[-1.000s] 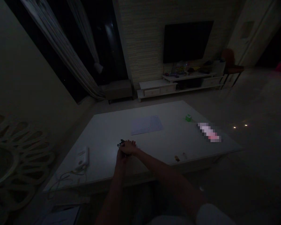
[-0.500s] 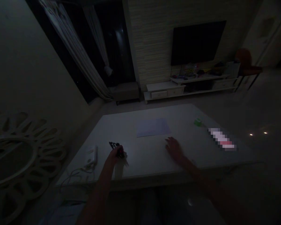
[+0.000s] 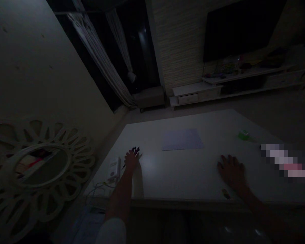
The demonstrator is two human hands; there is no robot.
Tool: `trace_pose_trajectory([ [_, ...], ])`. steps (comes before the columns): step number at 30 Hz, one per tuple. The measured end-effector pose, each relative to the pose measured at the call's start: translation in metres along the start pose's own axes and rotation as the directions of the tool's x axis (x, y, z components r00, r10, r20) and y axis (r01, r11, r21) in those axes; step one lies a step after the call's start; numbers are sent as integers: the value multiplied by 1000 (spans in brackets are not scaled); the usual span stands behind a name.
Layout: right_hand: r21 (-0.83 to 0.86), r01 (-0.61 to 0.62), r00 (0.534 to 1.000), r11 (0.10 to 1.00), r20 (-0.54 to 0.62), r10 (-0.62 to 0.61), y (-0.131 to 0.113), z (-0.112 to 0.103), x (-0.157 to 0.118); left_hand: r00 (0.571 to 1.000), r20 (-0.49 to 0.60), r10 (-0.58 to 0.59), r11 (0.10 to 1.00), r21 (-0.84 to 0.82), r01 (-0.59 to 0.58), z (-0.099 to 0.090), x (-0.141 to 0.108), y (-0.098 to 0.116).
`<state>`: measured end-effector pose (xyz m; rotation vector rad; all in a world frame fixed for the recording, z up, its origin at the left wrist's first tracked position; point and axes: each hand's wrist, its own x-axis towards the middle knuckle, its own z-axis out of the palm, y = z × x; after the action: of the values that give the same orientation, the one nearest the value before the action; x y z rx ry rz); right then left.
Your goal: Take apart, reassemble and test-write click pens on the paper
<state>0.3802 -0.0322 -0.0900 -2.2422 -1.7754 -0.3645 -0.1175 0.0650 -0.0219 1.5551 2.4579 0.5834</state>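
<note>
My left hand (image 3: 131,160) is on the left part of the white table (image 3: 178,173), closed over a bunch of dark, thin items (image 3: 135,150). Their dark ends stick out beyond my fingers, and a thin piece shows beside the hand. The dim light and my hand hide what they are. Flat on the table at the right lies my right hand (image 3: 232,172), fingers spread, holding nothing. A sheet of paper (image 3: 183,139) lies between and beyond the hands.
Left of my left hand is a white power strip (image 3: 114,168) with cables. A green tape dispenser or similar object (image 3: 243,135) lies at the far right, near a blurred-out item (image 3: 284,159). A small dark patch (image 3: 226,194) is near the front edge. A round mirror (image 3: 43,164) stands left.
My view has turned left. My left hand, earlier gripping the dark bunch from the side, now covers more of it. My right hand has moved right, away from the paper, and spread out flat.
</note>
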Motion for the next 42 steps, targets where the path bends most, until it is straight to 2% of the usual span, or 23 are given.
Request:
trace_pose_trajectory([
  [3,11,-9,1000,1000,-19,9,0,0,-1,993,-69,-96,987,121,103,5,0,3],
  [6,14,-22,999,1000,-24,22,0,1,0,991,-52,-126,980,150,133,7,-1,2],
  [15,20,-23,1000,1000,-10,24,-1,-5,1,989,-103,-105,975,187,123,9,-7,3],
  [18,17,-7,1000,1000,-23,7,-2,-8,0,992,-105,-67,972,218,89,7,-13,4],
  [22,16,-8,999,1000,-31,8,-1,-5,0,986,-159,-42,963,256,83,5,-24,3],
  [31,23,6,999,1000,-38,-5,2,2,-1,977,-186,-99,963,230,141,12,-29,1],
  [34,22,-2,999,1000,-33,2,1,4,-1,977,-191,-97,967,216,138,8,-28,3],
  [39,21,4,999,1000,-51,-2,4,9,0,965,-259,28,981,194,24,-9,-33,1],
  [42,19,1,999,1000,-44,0,5,11,0,983,-185,12,989,146,16,-16,-38,-12],
])
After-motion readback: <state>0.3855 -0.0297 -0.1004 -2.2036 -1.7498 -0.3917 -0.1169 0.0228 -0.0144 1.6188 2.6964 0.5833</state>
